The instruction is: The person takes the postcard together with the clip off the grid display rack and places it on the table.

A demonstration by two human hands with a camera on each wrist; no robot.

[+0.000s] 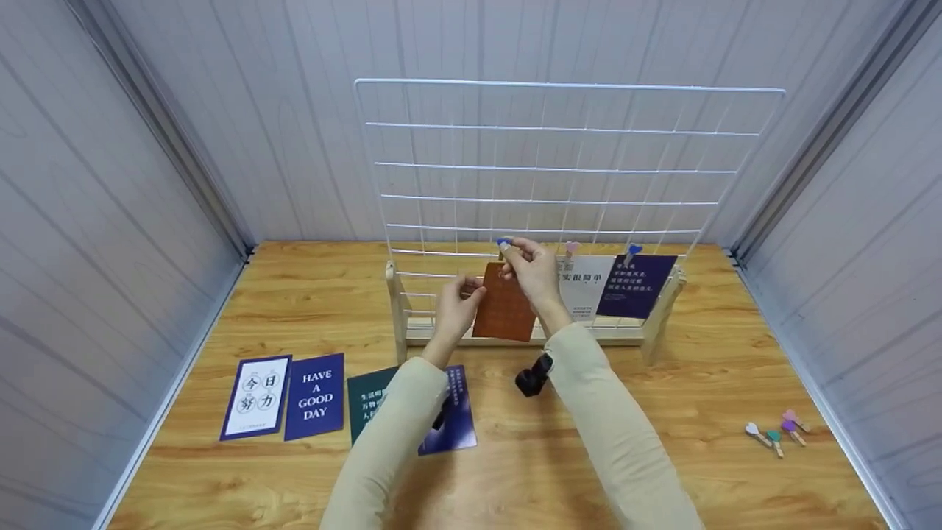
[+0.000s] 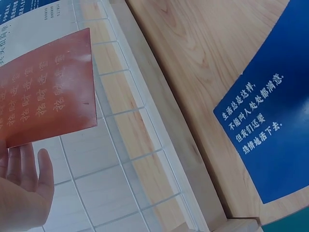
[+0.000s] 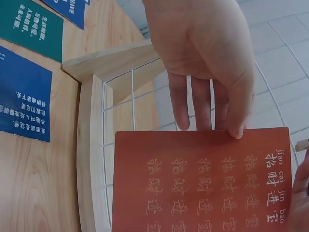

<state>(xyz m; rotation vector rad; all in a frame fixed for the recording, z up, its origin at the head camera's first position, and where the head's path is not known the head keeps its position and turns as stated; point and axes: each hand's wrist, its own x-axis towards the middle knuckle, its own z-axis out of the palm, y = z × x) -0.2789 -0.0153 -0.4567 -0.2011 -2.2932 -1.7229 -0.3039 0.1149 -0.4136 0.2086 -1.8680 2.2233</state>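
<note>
red card [image 1: 504,309]: in front of wire grid [image 1: 570,85], probably light n bendy, grab edges | left hand [image 1: 456,311]: pinching its left edge | right hand [image 1: 536,274]: pinching blue clip [image 1: 504,244], bite kinda hidden tho

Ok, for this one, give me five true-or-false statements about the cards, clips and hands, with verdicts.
1. The left hand pinches the edge of the reddish card. True.
2. The heart on the clip in the right hand is pink. False: it is blue.
3. A white card and a dark card are clipped to the grid. True.
4. The HAVE A GOOD DAY card hangs on the grid. False: it lies on the table.
5. The loose clips lie on the table's right side. True.
</note>
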